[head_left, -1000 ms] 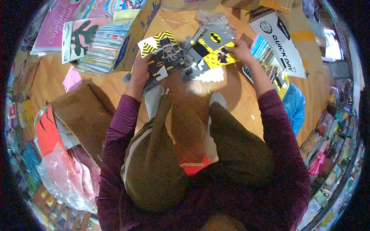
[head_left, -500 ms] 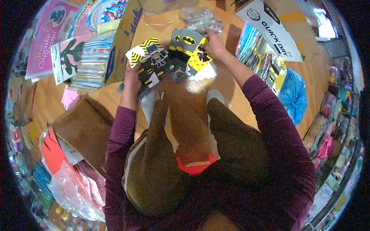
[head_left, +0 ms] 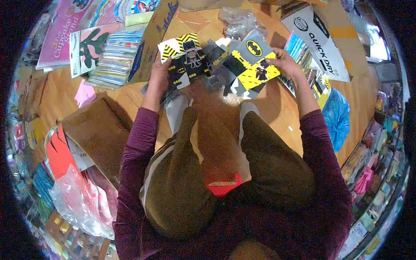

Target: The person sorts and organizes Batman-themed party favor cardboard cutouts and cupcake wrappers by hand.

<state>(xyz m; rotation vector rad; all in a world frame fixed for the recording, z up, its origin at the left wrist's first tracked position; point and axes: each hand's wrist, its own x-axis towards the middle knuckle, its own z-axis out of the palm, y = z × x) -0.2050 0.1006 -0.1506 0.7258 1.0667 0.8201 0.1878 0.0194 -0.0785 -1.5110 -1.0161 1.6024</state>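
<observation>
My left hand [head_left: 159,76] is closed on the left edge of black Batman card cutouts [head_left: 184,63], printed with a small figure and yellow-striped corners. My right hand [head_left: 288,66] pinches the right edge of a grey and yellow Batman card [head_left: 255,60], with a bat emblem in a yellow oval. More dark grey and black cutouts [head_left: 214,58] lie between the two, partly overlapped by them. Just behind the cards sits a crumpled clear plastic bag [head_left: 238,21].
To the left, a cardboard box [head_left: 151,43] holds packed flat packets [head_left: 119,56]. At right stand a Quick Dry box [head_left: 318,43] and a blue plastic bag [head_left: 337,117]. A brown cardboard piece [head_left: 93,138] and clear wrapping [head_left: 82,203] lie lower left. Stocked shelves curve along the right.
My right hand has moved right and turned the grey and yellow card flatter, showing more of its face. My left hand keeps its hold on the black cutouts. The view has shifted slightly.
</observation>
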